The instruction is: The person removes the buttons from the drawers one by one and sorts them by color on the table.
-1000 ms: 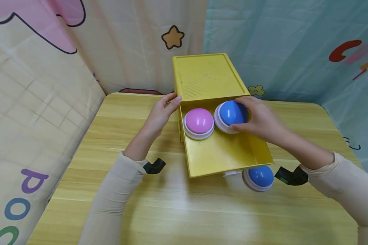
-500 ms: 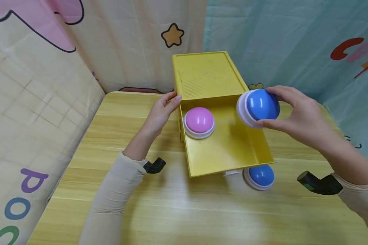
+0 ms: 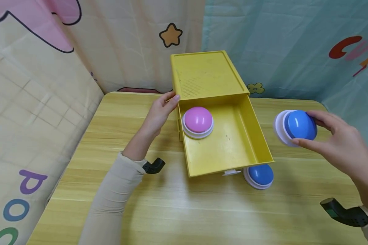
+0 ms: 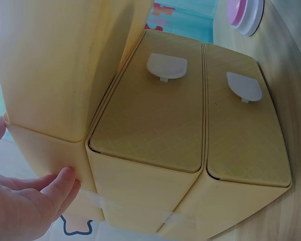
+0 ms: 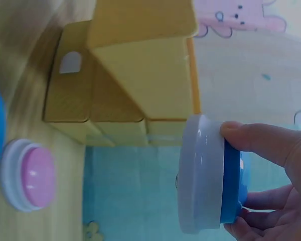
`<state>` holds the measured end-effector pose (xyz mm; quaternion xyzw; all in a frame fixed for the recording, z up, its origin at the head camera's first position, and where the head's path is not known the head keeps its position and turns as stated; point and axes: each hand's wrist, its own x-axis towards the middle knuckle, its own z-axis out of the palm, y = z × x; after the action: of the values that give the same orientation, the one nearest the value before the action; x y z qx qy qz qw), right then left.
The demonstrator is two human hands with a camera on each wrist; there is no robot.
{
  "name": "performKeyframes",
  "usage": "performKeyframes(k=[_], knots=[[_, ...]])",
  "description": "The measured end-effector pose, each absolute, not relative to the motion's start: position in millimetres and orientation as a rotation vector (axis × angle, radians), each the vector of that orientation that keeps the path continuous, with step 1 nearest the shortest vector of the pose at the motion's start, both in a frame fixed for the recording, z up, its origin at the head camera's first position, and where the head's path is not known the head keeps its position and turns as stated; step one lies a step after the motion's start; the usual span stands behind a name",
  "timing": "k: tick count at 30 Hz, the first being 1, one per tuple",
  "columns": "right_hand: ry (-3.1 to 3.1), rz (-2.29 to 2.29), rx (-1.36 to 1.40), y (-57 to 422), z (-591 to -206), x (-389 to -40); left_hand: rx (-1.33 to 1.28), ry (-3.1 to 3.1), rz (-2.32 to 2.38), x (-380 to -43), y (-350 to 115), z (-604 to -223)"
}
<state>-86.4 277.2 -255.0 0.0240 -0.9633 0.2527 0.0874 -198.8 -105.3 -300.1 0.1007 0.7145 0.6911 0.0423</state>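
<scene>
A yellow drawer cabinet (image 3: 207, 73) stands on the table with its top drawer (image 3: 224, 146) pulled out. Inside that drawer sits a pink-domed push button (image 3: 198, 119) on a white base. My right hand (image 3: 340, 139) pinches a blue-domed push button (image 3: 300, 125) between thumb and fingers, in the air right of the drawer and tilted. In the left wrist view, the fingers of my left hand (image 4: 30, 201) lie against the cabinet's side, near the top drawer's front corner. Another blue button (image 3: 260, 175) is on the table, partly under the drawer.
Two lower drawers with white handles (image 4: 166, 66) are closed. A second pink button (image 5: 38, 176) stands on the table, hidden by the drawer in the head view. Printed curtains (image 3: 263, 41) hang behind the wooden table (image 3: 178, 211).
My right hand has lifted the blue button out of the drawer and carried it right, past the drawer's side. My left hand has stayed at the cabinet.
</scene>
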Motion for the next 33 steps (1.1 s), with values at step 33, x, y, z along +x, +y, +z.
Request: performKeyframes(k=[33], knots=[[-3.132,0.79,-0.375,347,-430,-47,0.29,2.186,2.131,-200,-105,-301]])
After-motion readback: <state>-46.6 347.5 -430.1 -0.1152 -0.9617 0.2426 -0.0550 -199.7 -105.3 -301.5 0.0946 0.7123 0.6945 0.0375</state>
